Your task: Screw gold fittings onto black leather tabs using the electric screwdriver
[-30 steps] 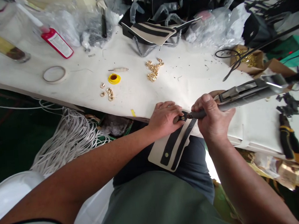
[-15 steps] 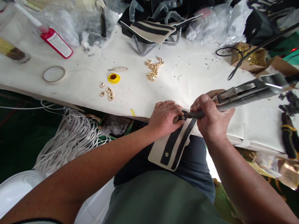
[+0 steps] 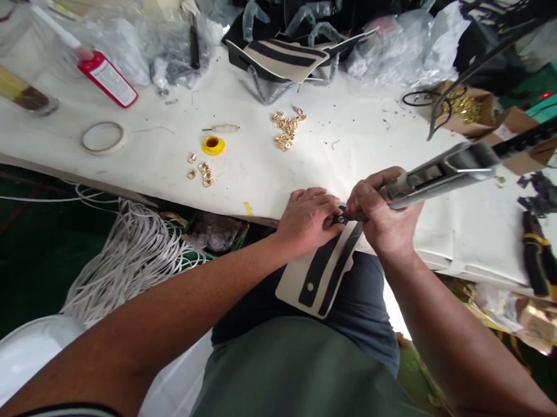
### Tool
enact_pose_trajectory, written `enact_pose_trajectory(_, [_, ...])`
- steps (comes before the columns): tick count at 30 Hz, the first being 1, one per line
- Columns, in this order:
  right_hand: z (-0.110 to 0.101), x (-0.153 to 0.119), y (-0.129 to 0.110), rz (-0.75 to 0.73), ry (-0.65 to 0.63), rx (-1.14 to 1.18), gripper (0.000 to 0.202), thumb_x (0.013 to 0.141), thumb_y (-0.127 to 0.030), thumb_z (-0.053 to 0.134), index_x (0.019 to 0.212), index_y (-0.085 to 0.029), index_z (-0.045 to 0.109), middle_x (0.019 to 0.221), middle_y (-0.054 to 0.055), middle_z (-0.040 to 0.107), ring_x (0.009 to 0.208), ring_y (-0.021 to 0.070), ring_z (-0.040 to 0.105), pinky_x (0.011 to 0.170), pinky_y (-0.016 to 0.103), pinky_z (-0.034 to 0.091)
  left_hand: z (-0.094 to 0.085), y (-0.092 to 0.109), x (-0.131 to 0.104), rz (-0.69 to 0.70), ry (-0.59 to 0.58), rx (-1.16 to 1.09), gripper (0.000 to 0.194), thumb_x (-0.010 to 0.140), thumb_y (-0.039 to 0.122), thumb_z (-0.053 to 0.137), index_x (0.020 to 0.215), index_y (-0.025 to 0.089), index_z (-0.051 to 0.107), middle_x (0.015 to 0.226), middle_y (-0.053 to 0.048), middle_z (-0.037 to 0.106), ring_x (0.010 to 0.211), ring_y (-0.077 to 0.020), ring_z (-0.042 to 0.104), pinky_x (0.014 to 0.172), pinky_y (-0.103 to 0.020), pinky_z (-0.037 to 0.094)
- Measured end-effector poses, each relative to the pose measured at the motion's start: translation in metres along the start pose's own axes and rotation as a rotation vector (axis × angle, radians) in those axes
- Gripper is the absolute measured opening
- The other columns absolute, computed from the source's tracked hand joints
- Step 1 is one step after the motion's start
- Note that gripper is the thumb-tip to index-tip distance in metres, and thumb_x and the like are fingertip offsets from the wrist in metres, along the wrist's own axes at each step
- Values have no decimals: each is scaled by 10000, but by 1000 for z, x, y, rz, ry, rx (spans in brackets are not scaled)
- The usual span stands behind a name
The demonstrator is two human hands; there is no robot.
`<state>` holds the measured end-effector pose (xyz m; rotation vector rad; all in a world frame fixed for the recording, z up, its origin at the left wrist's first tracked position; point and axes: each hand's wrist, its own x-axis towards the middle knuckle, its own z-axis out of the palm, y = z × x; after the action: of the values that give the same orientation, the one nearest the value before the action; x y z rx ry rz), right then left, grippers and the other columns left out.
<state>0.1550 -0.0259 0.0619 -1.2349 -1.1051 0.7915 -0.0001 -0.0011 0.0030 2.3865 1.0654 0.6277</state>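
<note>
A beige panel with black stripes point(image 3: 316, 275) lies over the table's front edge and my lap, with a round metal piece near its lower end. My left hand point(image 3: 309, 220) presses on the panel's upper end, thumb and fingers pinching its edge beside a small metal fitting. Wrapped round a grey power screwdriver point(image 3: 441, 176) is my right hand point(image 3: 386, 214). The tool's tip meets the fitting next to my left thumb. Small gold rings and fittings point(image 3: 287, 131) form a pile farther back on the white table point(image 3: 244, 110).
A yellow spool point(image 3: 213, 145), a tape roll point(image 3: 103, 138) and a red bottle point(image 3: 110, 79) stand to the left. Wrapped black bags point(image 3: 268, 33) fill the back. At the right are pliers point(image 3: 540, 255), and cardboard boxes point(image 3: 514, 134) near the screwdriver's cable.
My right hand and the screwdriver have shifted slightly left, and the tool's rear end and cable have swung. My left hand and the panel stay where they were.
</note>
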Motion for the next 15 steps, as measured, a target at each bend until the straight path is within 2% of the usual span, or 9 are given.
enact_pose_trajectory(8, [5,1,8,-104,30,-52,231,796,-286,767,697,-239,564,611,-50,570,530,125,528,518,281,477,3,-1,-1,5,18,-5,202,919,382,745,1091,277,727,1302,-10,756,1390,-286,551,1102,-500,357])
enact_pose_trajectory(15, [10,-1,5,-49,66,-60,264,817,-300,734,685,-225,518,566,-67,517,512,114,484,515,261,434,1,-1,-1,8,34,2,214,872,349,795,1050,270,706,1246,-6,765,1358,-284,570,1106,-498,387])
